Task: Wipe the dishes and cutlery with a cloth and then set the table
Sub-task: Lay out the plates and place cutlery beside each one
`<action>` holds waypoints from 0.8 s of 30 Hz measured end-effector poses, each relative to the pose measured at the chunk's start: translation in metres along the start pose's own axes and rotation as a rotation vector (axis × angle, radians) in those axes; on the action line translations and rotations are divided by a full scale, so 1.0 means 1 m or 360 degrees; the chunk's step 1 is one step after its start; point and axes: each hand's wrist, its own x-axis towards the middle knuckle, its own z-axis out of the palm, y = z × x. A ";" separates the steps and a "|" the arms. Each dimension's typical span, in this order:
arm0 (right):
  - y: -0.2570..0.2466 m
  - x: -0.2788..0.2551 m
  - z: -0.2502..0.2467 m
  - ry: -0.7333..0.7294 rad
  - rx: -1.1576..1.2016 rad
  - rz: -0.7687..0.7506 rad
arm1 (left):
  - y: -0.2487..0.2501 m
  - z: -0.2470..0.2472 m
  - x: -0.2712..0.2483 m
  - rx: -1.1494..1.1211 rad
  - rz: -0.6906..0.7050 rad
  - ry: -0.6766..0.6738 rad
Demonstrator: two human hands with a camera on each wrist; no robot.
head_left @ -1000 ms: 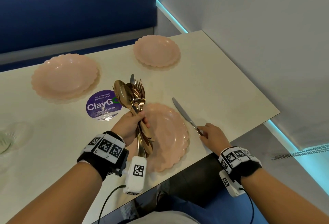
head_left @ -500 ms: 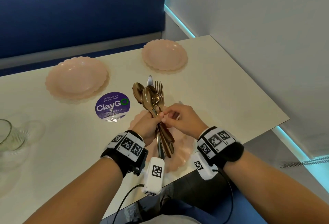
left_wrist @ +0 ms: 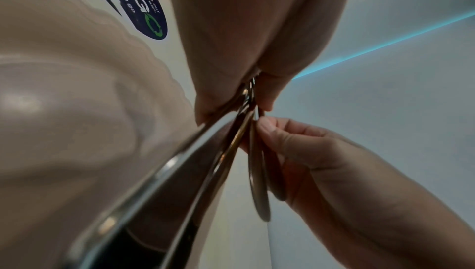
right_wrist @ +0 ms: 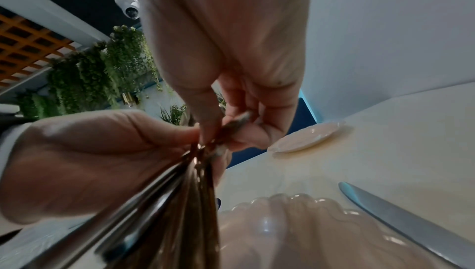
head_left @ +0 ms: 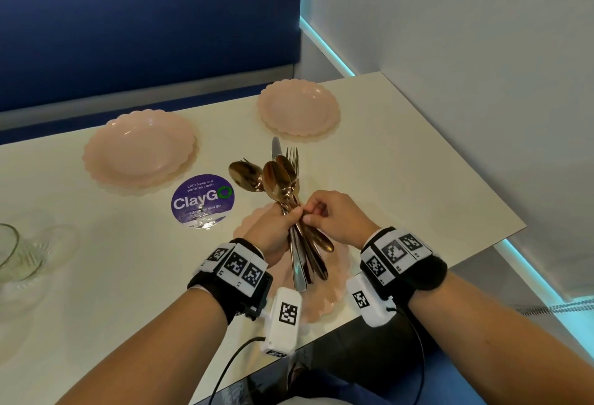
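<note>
Now | right hand off table, pinching cutlery bundle | left hand grips bundle

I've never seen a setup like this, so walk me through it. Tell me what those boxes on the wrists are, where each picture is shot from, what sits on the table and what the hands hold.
No machine here: a person works with bare hands and wears three cameras. The wide picture comes from a camera on the head, looking down. The other two come from cameras strapped at the wrists, the white boxes with black-and-white patterns, looking along the fingers.

On the cream table lie three pink scalloped plates: one far left, one far right, one under the hands. Beside it lies a knife, seen only from the right wrist. There is also a purple sticker and a glass at the left edge.

The left hand grips a bundle of cutlery: spoons, forks, a knife. The right hand pinches one piece in the bundle.
</note>
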 end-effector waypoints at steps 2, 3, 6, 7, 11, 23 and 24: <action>0.004 0.003 -0.003 0.0086 0.0002 0.0028 | -0.001 0.000 0.004 0.0083 0.0011 0.0012; 0.005 0.004 -0.004 0.0126 -0.0025 0.0028 | -0.003 -0.002 0.007 0.0135 0.0004 0.0011; 0.006 0.004 -0.013 0.0284 -0.0025 -0.0029 | -0.003 -0.004 0.008 0.0235 0.0006 -0.0010; 0.007 0.004 -0.018 0.0374 0.0018 -0.0041 | -0.006 -0.005 0.010 0.0261 0.0007 -0.0015; 0.032 0.003 -0.043 0.0752 0.0125 0.0045 | -0.009 -0.013 0.011 0.0295 -0.0022 -0.0006; 0.151 -0.032 -0.004 0.0573 -0.0278 0.0569 | 0.003 -0.034 0.014 -0.0050 -0.0049 0.0171; 0.152 -0.032 -0.002 0.0583 -0.0327 0.0565 | 0.003 -0.033 0.013 -0.0054 -0.0049 0.0178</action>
